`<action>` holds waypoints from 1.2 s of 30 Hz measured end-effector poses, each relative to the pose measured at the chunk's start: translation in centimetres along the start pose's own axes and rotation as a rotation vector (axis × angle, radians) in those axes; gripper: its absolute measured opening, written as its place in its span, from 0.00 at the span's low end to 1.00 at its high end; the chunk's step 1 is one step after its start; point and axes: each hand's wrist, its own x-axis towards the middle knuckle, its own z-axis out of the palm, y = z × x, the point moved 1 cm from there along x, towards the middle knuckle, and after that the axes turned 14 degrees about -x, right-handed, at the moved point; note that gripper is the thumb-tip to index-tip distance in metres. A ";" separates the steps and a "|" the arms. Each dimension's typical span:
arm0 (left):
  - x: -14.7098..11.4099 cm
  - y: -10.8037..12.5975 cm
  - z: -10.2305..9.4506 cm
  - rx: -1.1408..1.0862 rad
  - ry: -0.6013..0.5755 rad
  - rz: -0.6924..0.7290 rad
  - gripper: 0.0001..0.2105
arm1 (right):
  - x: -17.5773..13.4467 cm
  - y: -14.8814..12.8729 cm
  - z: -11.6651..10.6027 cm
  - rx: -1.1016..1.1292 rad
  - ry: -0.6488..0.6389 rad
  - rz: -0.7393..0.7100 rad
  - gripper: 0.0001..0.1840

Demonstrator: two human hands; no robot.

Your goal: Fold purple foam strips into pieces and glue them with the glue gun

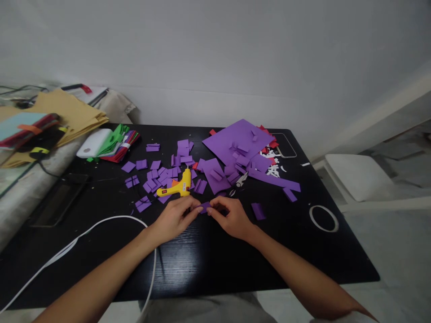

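Between my two hands is a small piece of purple craft paper, pinched at both ends just above the black table. My left hand closes thumb and fingers on its left end. On the right end, my right hand pinches in the same way. Right behind my left hand lies a yellow glue gun on its side. Around it are spread several cut purple pieces, some of them folded. A pair of scissors rests beyond my right hand, partly among purple scraps.
Large purple sheets lie at the back right, over red and white scraps. A white cable loops across the left of the black table. Bundled coloured sheets sit back left. A white chair stands at right.
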 end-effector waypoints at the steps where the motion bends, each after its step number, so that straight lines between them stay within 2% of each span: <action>1: 0.0 0.0 0.0 -0.008 0.007 0.002 0.08 | 0.0 0.0 0.0 0.000 0.002 -0.002 0.05; 5: 0.1 0.1 0.1 -0.019 0.024 0.006 0.08 | -0.1 0.0 0.1 0.019 0.017 -0.006 0.06; 14: 0.4 0.1 -0.1 -0.027 -0.037 -0.001 0.11 | -0.1 0.4 0.6 0.099 -0.022 -0.003 0.07; 20: 0.3 0.1 0.3 -0.020 0.038 0.008 0.10 | 0.0 0.3 1.1 0.164 0.024 0.053 0.08; 25: 0.2 0.2 0.2 0.004 0.034 0.031 0.15 | 0.2 -0.1 0.6 0.194 0.029 0.058 0.08; 29: 0.2 0.1 0.2 0.026 0.036 0.049 0.14 | 0.5 -0.7 0.0 0.164 0.022 0.075 0.09; 36: 0.2 -0.1 0.2 -0.014 0.120 0.053 0.13 | 0.8 -1.4 -0.2 0.376 -0.001 0.177 0.14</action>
